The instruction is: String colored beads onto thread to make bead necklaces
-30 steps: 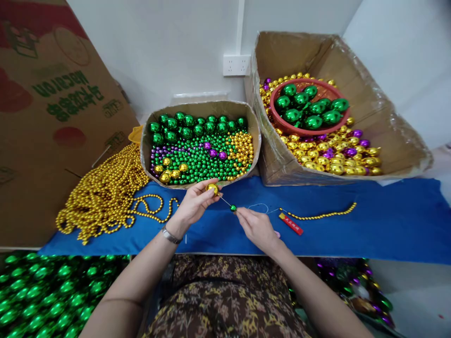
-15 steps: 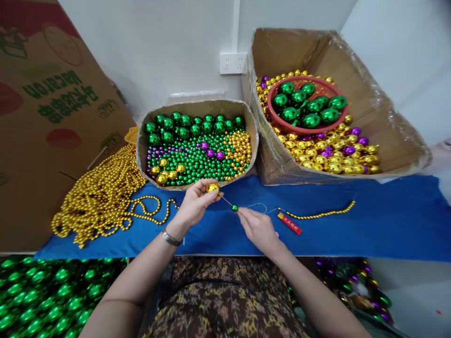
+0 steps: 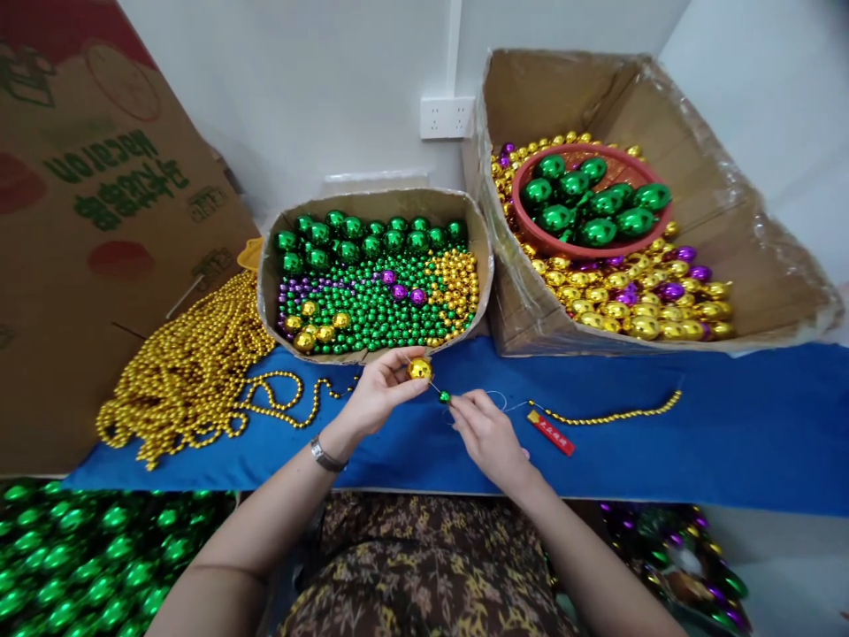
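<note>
Left hand [image 3: 378, 394] pinching a gold ball [image 3: 420, 368], right hand [image 3: 487, 433] at a small green bead [image 3: 444, 396] on a needle.

I see a mirror-glossy, smooth gold ball [image 3: 420, 368] and an equally shiny green bead [image 3: 444, 396]. The surface [image 3: 730, 425] wears matt blue cloth. The box [image 3: 371, 202] is rough brown cardboard, and the red bowl [image 3: 531, 232] looks like smooth plastic.

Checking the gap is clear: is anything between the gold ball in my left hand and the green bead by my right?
Nothing visible. Only a short bare stretch of needle runs from the gold ball in the left hand to the green bead at the right hand.
</note>
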`<state>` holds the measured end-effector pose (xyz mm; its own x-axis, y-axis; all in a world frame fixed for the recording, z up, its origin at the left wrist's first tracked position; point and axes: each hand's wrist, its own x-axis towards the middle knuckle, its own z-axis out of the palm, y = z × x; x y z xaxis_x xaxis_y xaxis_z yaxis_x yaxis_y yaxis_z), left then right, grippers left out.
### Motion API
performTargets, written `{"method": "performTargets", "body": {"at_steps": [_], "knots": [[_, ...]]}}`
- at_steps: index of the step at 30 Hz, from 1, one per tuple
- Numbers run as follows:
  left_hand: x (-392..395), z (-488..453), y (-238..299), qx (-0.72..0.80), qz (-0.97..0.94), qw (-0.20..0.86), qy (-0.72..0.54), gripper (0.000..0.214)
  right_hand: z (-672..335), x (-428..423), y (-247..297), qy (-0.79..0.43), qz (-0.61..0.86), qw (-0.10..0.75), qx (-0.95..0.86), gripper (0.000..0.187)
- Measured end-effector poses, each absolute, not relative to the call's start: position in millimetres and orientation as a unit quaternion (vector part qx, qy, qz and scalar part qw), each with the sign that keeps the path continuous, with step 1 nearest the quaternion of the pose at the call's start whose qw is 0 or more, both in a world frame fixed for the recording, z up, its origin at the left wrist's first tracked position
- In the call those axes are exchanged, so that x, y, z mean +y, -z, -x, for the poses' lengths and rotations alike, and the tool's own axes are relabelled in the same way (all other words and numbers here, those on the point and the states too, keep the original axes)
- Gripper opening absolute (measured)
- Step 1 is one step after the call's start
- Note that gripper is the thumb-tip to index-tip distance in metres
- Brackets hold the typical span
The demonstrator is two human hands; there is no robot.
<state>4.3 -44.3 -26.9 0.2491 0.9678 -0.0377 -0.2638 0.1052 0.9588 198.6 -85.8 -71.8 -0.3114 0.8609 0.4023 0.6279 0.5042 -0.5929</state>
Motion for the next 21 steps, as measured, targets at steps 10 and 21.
{"method": "performTargets", "body": {"at_steps": [10,21], "knots": [[34,-6,2,0.465,-0.746,0.342,-0.331,0.022,-215,-77,66,-0.119,0.485,0.406,-0.765,0.02],[93,-12,13,0.53,-0.837,0.079,-0.112,0.021,-227,-76,63,-0.103,0.495,0.416,-0.756,0.019]]}}
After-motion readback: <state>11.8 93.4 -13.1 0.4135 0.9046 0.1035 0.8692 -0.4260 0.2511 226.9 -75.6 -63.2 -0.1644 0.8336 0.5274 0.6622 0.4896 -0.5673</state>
